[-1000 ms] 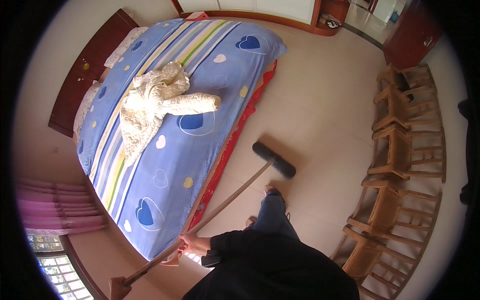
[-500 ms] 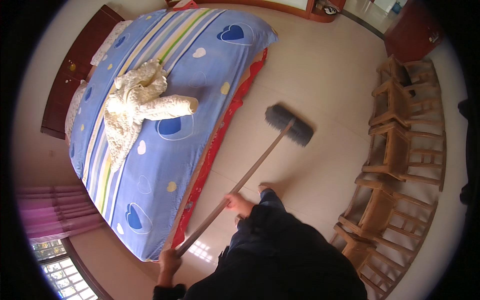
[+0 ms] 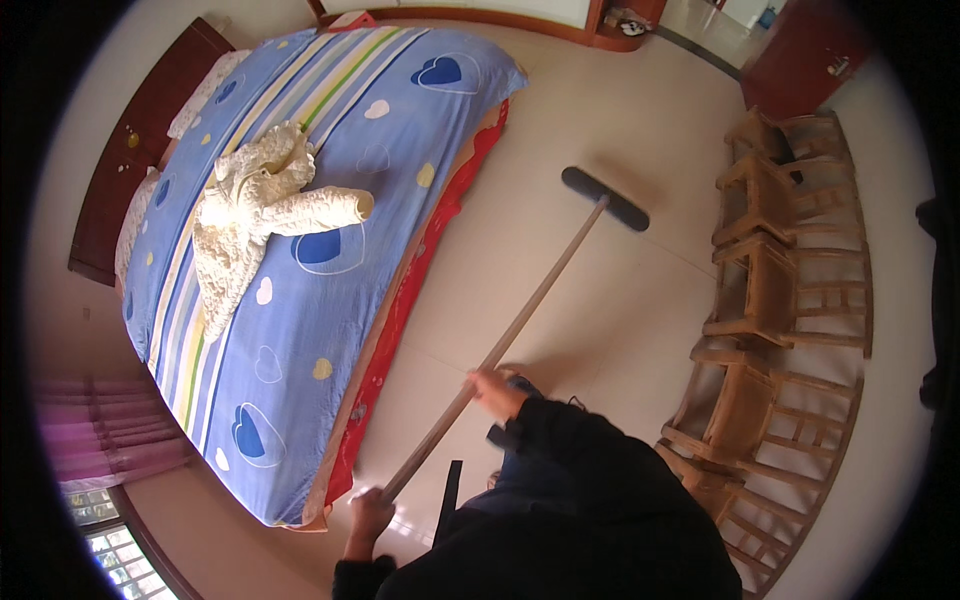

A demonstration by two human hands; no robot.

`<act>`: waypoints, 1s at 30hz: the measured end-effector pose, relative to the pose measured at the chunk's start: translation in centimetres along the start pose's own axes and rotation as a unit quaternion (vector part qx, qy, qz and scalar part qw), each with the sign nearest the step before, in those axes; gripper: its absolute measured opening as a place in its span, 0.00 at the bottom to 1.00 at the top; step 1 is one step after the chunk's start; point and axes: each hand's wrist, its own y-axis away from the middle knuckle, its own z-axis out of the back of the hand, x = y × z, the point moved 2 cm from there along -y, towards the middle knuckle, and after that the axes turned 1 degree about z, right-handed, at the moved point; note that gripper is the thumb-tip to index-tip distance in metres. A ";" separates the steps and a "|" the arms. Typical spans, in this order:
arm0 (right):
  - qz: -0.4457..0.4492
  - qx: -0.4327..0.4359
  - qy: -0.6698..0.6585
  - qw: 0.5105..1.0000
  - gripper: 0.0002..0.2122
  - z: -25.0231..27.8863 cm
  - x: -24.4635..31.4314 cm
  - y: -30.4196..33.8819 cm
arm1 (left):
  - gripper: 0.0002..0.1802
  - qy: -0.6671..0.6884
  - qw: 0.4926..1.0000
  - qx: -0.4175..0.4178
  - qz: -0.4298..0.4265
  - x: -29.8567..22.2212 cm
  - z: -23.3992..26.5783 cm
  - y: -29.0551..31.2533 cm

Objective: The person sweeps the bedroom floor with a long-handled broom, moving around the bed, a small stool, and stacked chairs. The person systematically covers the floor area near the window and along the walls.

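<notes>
A long-handled push broom (image 3: 540, 295) stretches away from me over the pale tiled floor (image 3: 560, 120). Its wide dark brush head (image 3: 606, 199) is at the far end, right of the bed; whether the bristles touch the tiles I cannot tell. Around the top end of the wooden handle my left hand (image 3: 372, 514) is closed, near the bed's front corner. My right hand (image 3: 497, 394) grips the handle further along, in front of my legs.
On the left stands a bed (image 3: 300, 370) with a blue heart-patterned cover and a crumpled cream garment (image 3: 262, 205) on it. Several wooden chairs (image 3: 765, 290) line the right wall. A dark red door (image 3: 805, 55) stands at the far right, beside a doorway (image 3: 712, 35).
The broom head has moved farther away and slightly right, its bristles no longer showing. Both hands have shifted right along with the handle. The view has shifted a little too.
</notes>
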 end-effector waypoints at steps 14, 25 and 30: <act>-0.614 0.121 -0.617 0.477 0.06 -31.1 26.2 25.6 | 0.15 -0.042 0.974 0.027 0.222 16.1 14.8 39.9; -0.350 0.164 -0.420 0.821 0.07 -18.8 10.3 28.0 | 0.10 -0.065 0.977 0.017 0.201 5.8 1.1 32.9; 0.061 0.105 -0.141 0.983 0.10 -1.3 -2.4 27.7 | 0.14 -0.009 0.968 0.103 0.228 -8.8 -9.2 23.2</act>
